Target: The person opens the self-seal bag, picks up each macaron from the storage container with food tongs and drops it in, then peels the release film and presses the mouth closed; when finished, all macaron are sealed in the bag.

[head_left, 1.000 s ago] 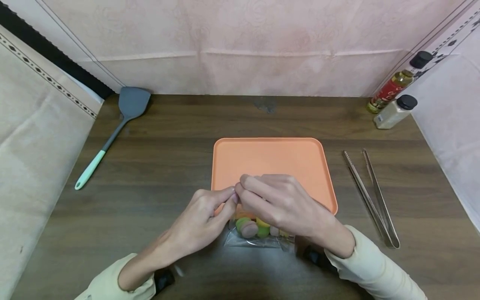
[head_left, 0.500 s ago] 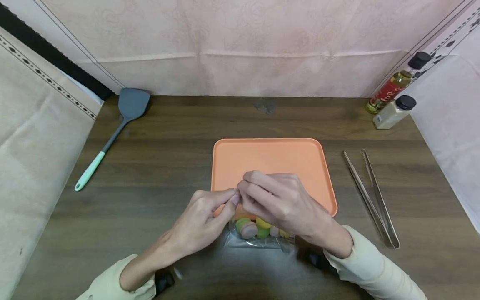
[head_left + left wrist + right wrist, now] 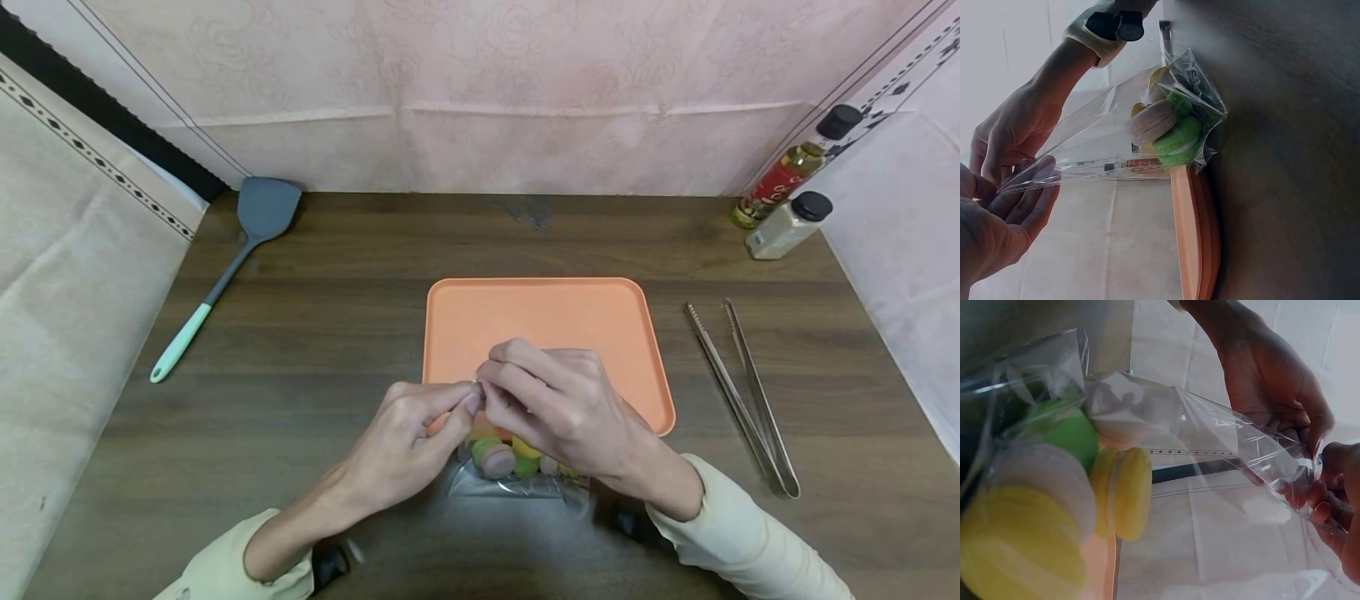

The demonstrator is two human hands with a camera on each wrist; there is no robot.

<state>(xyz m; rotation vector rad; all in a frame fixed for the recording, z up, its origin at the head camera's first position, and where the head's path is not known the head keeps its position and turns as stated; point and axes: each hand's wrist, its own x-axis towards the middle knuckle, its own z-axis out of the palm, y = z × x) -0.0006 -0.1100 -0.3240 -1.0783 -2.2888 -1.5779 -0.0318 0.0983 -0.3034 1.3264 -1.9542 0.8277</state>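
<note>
Macarons in green, yellow and greyish-pink point(image 3: 1154, 125) fill the bottom of a clear plastic bag point(image 3: 1191, 431). The bag's gathered top rises to both hands, which meet over the near edge of the orange tray point(image 3: 540, 317). My left hand point(image 3: 408, 433) pinches the bag's top between thumb and index finger. My right hand point(image 3: 562, 412), fingers bent, pinches the top right beside the left fingertips. Something thin and whitish shows at the pinch in the right wrist view. In the head view the hands hide most of the bag.
A grey spatula point(image 3: 266, 208) with a mint handle lies on the left. Metal tongs point(image 3: 750, 400) lie right of the tray, spread apart. An oil bottle point(image 3: 776, 183) and a black-capped jar point(image 3: 780, 232) stand at the back right, near the cloth wall point(image 3: 465, 100).
The right hand's fingers have lifted and shifted slightly right. The left fingertips have crept a little right too, still at the bag's top. The bag of macarons stays in place.
</note>
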